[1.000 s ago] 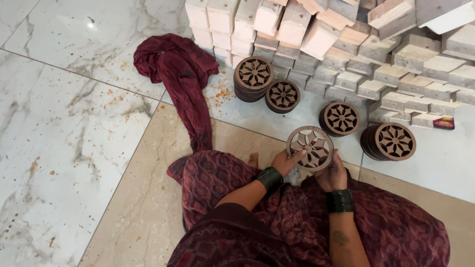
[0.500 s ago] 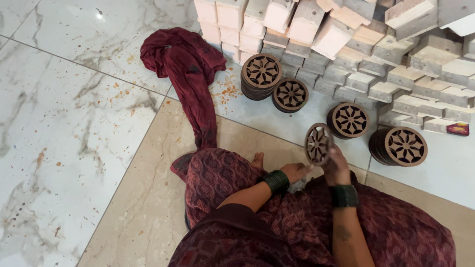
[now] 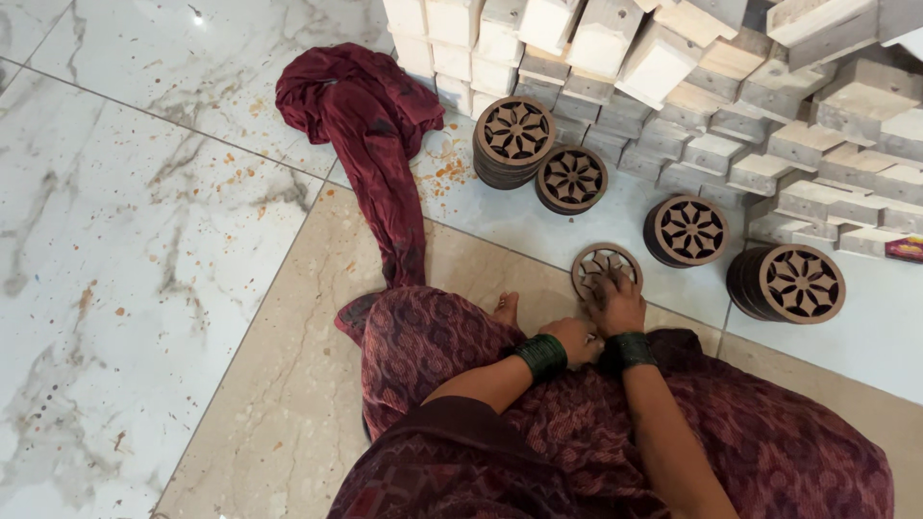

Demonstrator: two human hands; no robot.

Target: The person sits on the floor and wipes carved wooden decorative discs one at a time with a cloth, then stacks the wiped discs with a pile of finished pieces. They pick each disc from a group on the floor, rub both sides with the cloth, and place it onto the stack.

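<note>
The floor was glossy white marble tile (image 3: 115,288) veined in grey and flecked with orange specks, meeting a beige tile (image 3: 288,384) along dark grout lines, with pale wooden blocks (image 3: 731,86) piled at the back under soft overhead light.

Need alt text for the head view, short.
A seated person's right hand presses a round carved wooden disc on the floor, left hand beside it. Four stacks of similar discs stand before piled pale wooden blocks.
</note>
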